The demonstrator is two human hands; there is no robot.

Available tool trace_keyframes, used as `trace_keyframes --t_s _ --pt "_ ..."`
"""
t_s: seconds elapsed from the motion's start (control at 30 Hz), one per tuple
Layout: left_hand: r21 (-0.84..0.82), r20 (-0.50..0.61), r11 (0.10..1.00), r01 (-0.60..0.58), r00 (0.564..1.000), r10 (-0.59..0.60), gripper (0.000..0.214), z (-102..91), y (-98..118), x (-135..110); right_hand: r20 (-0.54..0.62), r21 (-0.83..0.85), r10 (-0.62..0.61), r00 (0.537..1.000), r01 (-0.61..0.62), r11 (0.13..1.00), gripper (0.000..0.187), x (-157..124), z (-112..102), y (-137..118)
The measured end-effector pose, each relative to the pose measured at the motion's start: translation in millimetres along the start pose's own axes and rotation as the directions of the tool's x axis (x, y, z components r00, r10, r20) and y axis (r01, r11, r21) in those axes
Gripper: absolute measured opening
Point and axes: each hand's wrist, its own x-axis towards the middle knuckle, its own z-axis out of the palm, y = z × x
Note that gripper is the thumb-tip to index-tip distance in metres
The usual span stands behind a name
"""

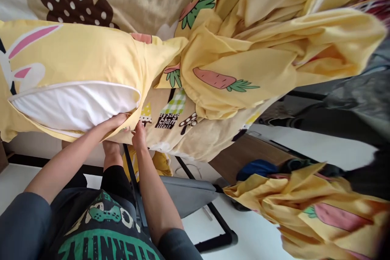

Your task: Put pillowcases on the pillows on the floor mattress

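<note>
A white pillow [73, 103] shows through the long open slit of a yellow pillowcase [91, 50] with a rabbit-ear print. My left hand [118, 121] reaches into the right end of that slit, against the pillow. The cloth edge covers its fingertips, so their grip is hidden. Just outside the same corner, my right hand [139, 136] has its fingers closed on the pillowcase's edge. Both hands are close together, with a fold of yellow fabric between them.
Bunched yellow carrot-print bedding [231, 65] lies right of the pillow on a beige patterned sheet [146, 2]. More yellow cloth [304, 211] is heaped at lower right. A grey chair [183, 195] with a black frame stands beside my legs, below the bed's edge.
</note>
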Motion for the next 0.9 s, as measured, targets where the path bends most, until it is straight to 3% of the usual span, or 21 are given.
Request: trace_keyframes --t_s 0.07,0.13,0.2,0.23,0.27,0.3,0.33,0.47,0.53,0.63,0.8,0.9 --pt "0.108 -0.033 0.993 -0.037 0.999 0.041 0.049 -9.3 11.4 -30.8 0.095 0.066 -0.005 0.995 -0.002 0.998 0.059 4.4 13.0 -6.4" --pt "0.453 -0.038 0.889 -0.069 0.995 0.097 0.048 -17.8 18.2 -66.0 0.17 0.099 -0.009 0.985 -0.008 0.995 0.056 6.8 18.2 -16.8" --pt "0.812 -0.074 0.583 0.009 0.993 0.088 0.04 -24.6 19.2 -98.8 0.206 0.099 -0.013 0.978 -0.007 0.995 0.052 8.4 15.2 -28.1" --pt "0.905 -0.099 0.422 0.06 0.993 0.071 0.034 -27.5 19.0 -112.9 0.21 0.09 -0.022 0.977 0.003 0.996 0.05 9.0 11.4 -33.2" --pt "0.944 -0.132 0.314 0.105 0.989 0.063 0.031 -30.4 19.7 -125.4 0.207 0.078 -0.035 0.978 0.019 0.997 0.047 9.6 6.5 -37.6" --pt "0.95 -0.162 0.281 0.137 0.985 0.067 0.032 -33.3 22.4 -136.3 0.201 0.063 -0.051 0.978 0.039 0.997 0.045 10.3 1.1 -41.0" --pt "0.933 -0.196 0.323 0.16 0.977 0.081 0.035 -36.1 27.7 -146.0 0.192 0.046 -0.068 0.979 0.06 0.997 0.043 11.2 -4.2 -43.4" --pt "0.694 -0.321 0.706 0.14 0.938 0.13 0.047 -46.4 66.2 -173.0 0.096 -0.019 -0.143 0.985 0.146 0.989 0.042 16.1 -17.2 -42.6" --pt "0.613 -0.288 0.781 0.123 0.955 0.075 0.048 -52.4 81.9 -177.0 0.026 -0.031 -0.177 0.984 0.178 0.984 0.045 18.6 -17.3 -38.8" --pt "0.618 -0.271 0.773 0.142 0.962 0.039 0.047 -65.5 86.4 -171.5 0.013 -0.002 -0.162 0.987 0.162 0.987 0.046 19.7 -13.5 -33.8" --pt "0.778 -0.43 0.591 0.214 0.867 0.253 0.037 -81.0 70.5 -156.1 0.17 0.1 -0.035 0.985 0.018 0.995 0.056 14.3 -9.7 -26.1" --pt "0.737 -0.457 0.653 0.173 0.84 0.293 0.043 -78.0 63.8 -154.3 0.301 0.102 0.064 0.951 -0.099 0.99 0.058 8.8 -9.2 -16.7"
